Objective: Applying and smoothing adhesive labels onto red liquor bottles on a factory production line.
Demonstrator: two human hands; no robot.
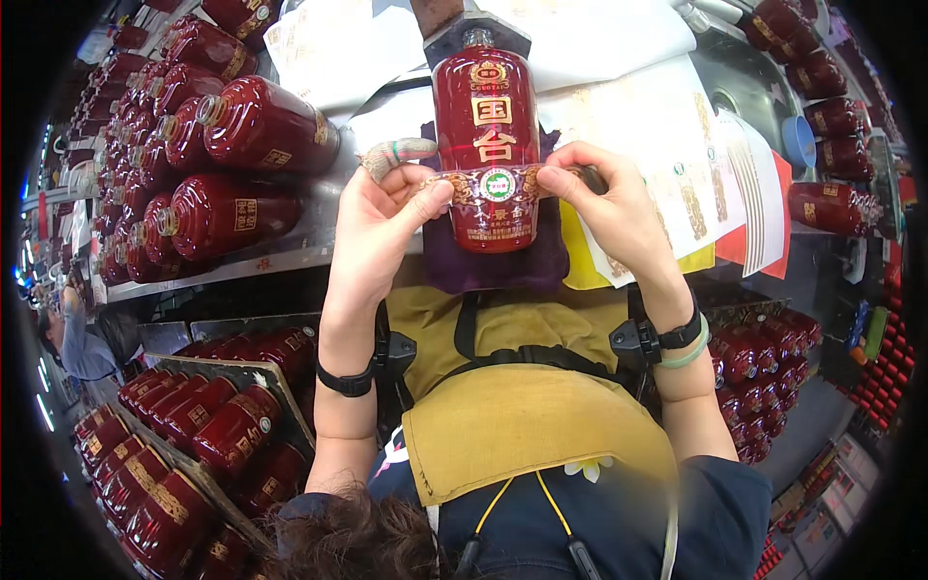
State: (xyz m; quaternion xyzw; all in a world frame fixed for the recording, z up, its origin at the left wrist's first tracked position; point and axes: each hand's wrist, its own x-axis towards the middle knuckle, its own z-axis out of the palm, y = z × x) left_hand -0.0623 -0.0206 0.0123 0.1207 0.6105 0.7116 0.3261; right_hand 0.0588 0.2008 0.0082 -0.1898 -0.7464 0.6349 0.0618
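A dark red glass bottle [485,106] with gold lettering lies on its back on a purple cloth [454,266], its neck toward a metal stop [512,37]. Across its lower part runs a clear label strip [499,186] with gold patterns and a round white-and-green emblem. My left hand [391,198] is closed, thumb against fingers, at the strip's left end; a grey cover with a green band wraps its index finger. At the opposite end my right hand [604,198] pinches the strip, a dark piece showing behind its thumb. Both thumbs are at the bottle's sides.
Many red bottles [256,126] crowd the left of the metal table. Printed label sheets [667,135] lie to the right, over yellow [585,261] and red sheets. A blue cup [798,142] stands farther right. Crates of bottles [232,425] flank me below. A person [82,329] is at far left.
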